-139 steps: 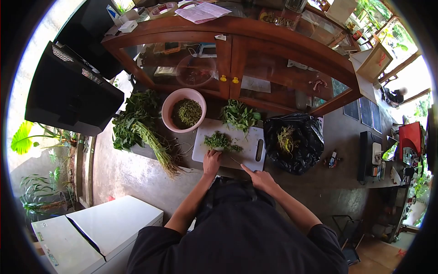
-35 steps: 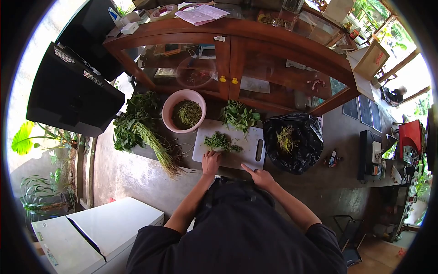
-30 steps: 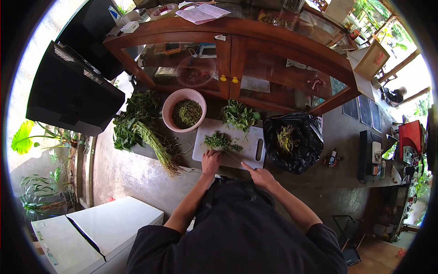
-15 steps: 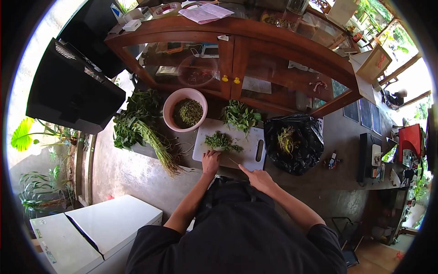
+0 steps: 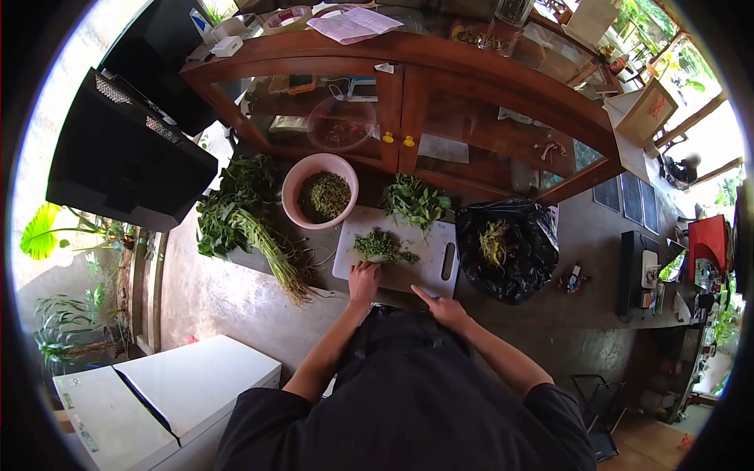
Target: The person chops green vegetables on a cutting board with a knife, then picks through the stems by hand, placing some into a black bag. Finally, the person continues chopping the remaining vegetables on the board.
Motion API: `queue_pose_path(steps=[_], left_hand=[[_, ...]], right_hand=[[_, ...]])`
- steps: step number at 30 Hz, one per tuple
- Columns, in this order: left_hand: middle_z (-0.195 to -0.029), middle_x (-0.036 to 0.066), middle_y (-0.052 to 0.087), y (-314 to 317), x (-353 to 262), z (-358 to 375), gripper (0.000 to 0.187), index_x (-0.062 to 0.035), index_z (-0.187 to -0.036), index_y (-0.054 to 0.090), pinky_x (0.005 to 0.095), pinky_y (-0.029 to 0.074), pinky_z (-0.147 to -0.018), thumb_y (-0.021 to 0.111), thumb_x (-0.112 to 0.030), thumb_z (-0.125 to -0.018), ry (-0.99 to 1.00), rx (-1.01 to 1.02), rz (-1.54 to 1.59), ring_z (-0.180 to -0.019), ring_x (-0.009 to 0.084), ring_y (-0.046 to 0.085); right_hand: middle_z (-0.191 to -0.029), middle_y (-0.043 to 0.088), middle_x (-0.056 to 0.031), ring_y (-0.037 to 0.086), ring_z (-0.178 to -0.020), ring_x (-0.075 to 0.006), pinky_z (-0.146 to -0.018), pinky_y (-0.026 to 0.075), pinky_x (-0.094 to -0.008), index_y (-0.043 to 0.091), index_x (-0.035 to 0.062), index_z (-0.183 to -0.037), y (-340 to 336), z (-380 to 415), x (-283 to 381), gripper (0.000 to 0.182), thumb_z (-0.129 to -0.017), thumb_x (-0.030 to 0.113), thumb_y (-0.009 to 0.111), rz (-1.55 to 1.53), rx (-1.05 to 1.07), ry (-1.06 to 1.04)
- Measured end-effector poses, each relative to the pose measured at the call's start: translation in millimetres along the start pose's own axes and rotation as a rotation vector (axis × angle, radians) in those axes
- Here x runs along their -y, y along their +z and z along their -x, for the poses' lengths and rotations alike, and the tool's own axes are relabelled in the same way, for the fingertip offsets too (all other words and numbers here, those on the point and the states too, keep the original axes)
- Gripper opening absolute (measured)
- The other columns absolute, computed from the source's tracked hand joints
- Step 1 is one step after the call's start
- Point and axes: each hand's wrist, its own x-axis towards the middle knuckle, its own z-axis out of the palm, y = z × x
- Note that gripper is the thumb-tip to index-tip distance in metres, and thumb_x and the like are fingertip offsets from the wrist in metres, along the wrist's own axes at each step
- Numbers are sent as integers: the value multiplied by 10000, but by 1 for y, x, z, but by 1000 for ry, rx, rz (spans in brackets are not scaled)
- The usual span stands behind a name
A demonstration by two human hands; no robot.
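Note:
A white cutting board [image 5: 429,272] lies in front of me with a heap of chopped green stems [image 5: 383,246] on it. My left hand [image 5: 364,281] is at the board's front edge, fingers curled against the near end of the heap; what lies under the fingertips is partly hidden. My right hand [image 5: 446,308] is closed around a knife at the front right of the board, index finger stretched along it. The knife is thin and barely visible now. Picked green leaves [image 5: 416,200] lie on the board's far edge. Beyond its far left corner stands a pink basin [image 5: 292,210] containing chopped greens.
A bundle of leafy greens with roots [image 5: 267,246] lies left on the grey table [image 5: 518,314]. To the right, an open black plastic bag [image 5: 528,275] contains yellowish plant scraps. A wooden glass-door cabinet [image 5: 402,118] stands behind. A white refrigerator [image 5: 188,385] is at lower left.
My right hand has shifted slightly down and toward me, and the blade seen earlier beside its fingertip is now hard to make out. My left hand stays at the greens.

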Motion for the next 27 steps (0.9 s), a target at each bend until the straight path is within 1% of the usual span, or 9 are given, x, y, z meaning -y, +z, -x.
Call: queue_pose_path(steps=[2,6,11,15,17,23,25,27], left_hand=[[-931,44,700,0,-1,0,137,-109,-936,745,400,444,-819,672,-165,-835,0,7,-4,-942,258,621],[-932,46,699,5,2,-1,133,-112,-933,745,401,452,-811,670,-170,-840,16,-8,1,-925,259,625],[-926,47,698,8,4,3,128,-116,-936,744,399,454,-808,673,-167,-842,4,-34,12,-922,260,627],[-924,48,697,7,5,3,125,-115,-943,742,401,457,-800,675,-163,-850,-13,-47,30,-920,267,626],[-925,48,696,5,3,2,124,-115,-945,742,403,458,-797,675,-162,-851,-24,-37,30,-919,268,625],[-921,46,688,8,6,3,133,-112,-950,741,409,458,-800,670,-169,-853,16,-45,35,-928,274,613],[-936,48,685,5,4,4,152,-115,-965,739,412,455,-813,674,-174,-841,6,7,19,-953,274,605],[-945,49,684,4,3,2,162,-113,-971,737,413,455,-819,676,-177,-835,1,16,11,-966,273,602]], right_hand=[[-701,639,-220,650,-634,-417,-632,532,-552,199,355,-1567,-5,8,-4,778,-886,158,520,96,18,2],[-691,636,-200,655,-633,-399,-632,539,-530,205,351,-1567,-4,4,-2,782,-882,169,535,105,-10,-8],[-671,621,-184,646,-612,-376,-643,546,-508,214,352,-1568,-6,-9,16,812,-861,114,536,-40,-2,-4],[-678,622,-178,636,-602,-374,-637,542,-508,219,355,-1567,0,-4,-1,820,-858,91,536,18,-21,-31],[-697,629,-178,638,-606,-375,-622,536,-511,223,357,-1566,0,-1,-6,817,-862,75,528,77,7,-22],[-712,635,-186,647,-620,-380,-611,543,-506,221,366,-1563,-8,-5,-8,817,-868,57,518,173,-4,-23],[-718,640,-189,649,-623,-382,-612,546,-507,209,370,-1565,-9,-6,-8,814,-875,65,513,188,14,-3],[-725,646,-191,650,-626,-383,-614,548,-507,196,375,-1566,-12,-9,-6,811,-882,73,508,204,32,16]])
